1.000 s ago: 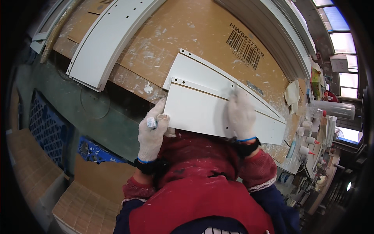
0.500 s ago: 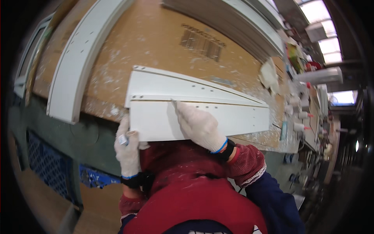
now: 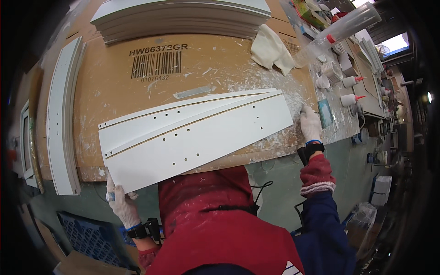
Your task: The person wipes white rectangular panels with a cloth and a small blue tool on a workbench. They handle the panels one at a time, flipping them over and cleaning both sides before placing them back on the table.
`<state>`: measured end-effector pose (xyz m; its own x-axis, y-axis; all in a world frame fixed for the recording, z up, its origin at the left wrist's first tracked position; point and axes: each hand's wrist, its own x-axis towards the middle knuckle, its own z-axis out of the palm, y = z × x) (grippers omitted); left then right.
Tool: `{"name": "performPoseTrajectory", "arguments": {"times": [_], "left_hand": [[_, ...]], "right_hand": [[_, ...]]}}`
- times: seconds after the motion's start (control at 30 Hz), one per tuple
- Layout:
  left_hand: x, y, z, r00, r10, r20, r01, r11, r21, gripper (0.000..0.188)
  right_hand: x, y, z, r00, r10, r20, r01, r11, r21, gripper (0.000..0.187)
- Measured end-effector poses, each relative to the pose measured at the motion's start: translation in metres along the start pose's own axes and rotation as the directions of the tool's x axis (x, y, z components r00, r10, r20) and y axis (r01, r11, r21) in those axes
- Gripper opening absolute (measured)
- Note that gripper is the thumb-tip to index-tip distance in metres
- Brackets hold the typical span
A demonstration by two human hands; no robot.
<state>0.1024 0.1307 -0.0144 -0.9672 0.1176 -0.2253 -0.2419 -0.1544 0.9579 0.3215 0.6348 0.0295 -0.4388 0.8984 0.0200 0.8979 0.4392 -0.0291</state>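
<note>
A white panel [image 3: 201,140] with a brown groove and several drilled holes lies askew before me. It rests partly over a second grooved white panel [image 3: 133,120]. At its near left corner, my gloved left hand [image 3: 123,204] is closed on the edge, thumb on top and fingers partly hidden beneath. My gloved right hand [image 3: 310,124] is beyond the panel's right end, apart from it, over the worktable's right part. Its fingers are curled closed; whatever may be in them is too small to make out.
Stacked white panels [image 3: 183,20] stand at the far side, and more white boards [image 3: 64,114] at the left. A white cloth [image 3: 272,48], clear plastic tube [image 3: 353,27] and red-tipped glue bottles [image 3: 352,100] are at the right. White shavings litter the cardboard-covered table [image 3: 114,91].
My right hand has left the groove in the panel and moved right, past the panel's end. The panel's right end now points farther away. My left hand stays at the left corner.
</note>
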Motion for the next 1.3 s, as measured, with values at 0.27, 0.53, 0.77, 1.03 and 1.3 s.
{"name": "performPoseTrajectory", "arguments": {"times": [0.27, 0.53, 0.77, 1.03, 1.3], "left_hand": [[0.001, 0.0, 0.005, 1.0, 0.023, -0.001, -0.023, 0.998, 0.064, 0.058], [-0.002, 0.005, 0.0, 0.995, 0.019, 0.095, -0.004, 0.989, -0.145, 0.054], [-0.008, -0.02, -0.013, 1.0, -0.01, -0.029, 0.005, 0.986, -0.167, 0.056], [-0.007, -0.038, -0.038, 0.982, -0.023, 0.185, 0.051, 0.987, -0.15, 0.063], [-0.021, -0.051, -0.045, 0.984, 0.132, 0.117, -0.137, 0.99, 0.035, 0.059]], "right_hand": [[-0.065, -0.078, 0.013, 0.706, -0.621, -0.342, 0.707, 0.589, 0.391, 0.031], [0.018, 0.03, 0.022, 0.97, -0.155, -0.187, 0.173, 0.981, 0.084, 0.039], [-0.058, -0.071, 0.014, 0.955, -0.29, -0.057, 0.296, 0.942, 0.156, 0.036], [-0.154, -0.23, 0.024, 0.6, -0.747, -0.286, 0.798, 0.533, 0.282, 0.051], [-0.28, -0.375, 0.015, 0.16, -0.987, -0.001, 0.869, 0.14, 0.475, 0.031]]}}
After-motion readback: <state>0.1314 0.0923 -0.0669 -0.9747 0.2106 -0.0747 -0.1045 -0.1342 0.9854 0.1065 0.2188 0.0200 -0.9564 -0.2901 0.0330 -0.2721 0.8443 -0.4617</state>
